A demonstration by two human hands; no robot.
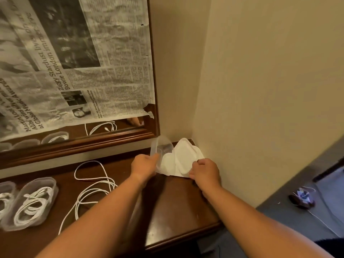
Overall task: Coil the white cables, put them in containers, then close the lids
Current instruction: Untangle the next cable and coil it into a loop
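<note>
Right now we have our left hand [144, 164] curled round the near end of an empty container [162, 146], a clear, thin-walled plastic tub with rounded ends, tipped up on its edge so its long axis runs away from us toward the corner. Just to its right, touching it, sits a stack of lids [183, 155]: white, matte, oblong, with a raised rim. Our right hand [204, 173] has its fingers curled on the near edge of the stack and seems to pinch it. What the next move turns on, we judge, is that the loose cable [93, 185] lies well to the left of the tub and nearer to us, sprawled in slack loops on the dark polished dresser [176, 205]. The left hand is the closer one to it, so the tub would have to come leftward and be laid flat. The cable looks smooth, limp and thin. At the far left a filled container [31, 202] already holds a coiled white cable, with no lid on it yet.
</note>
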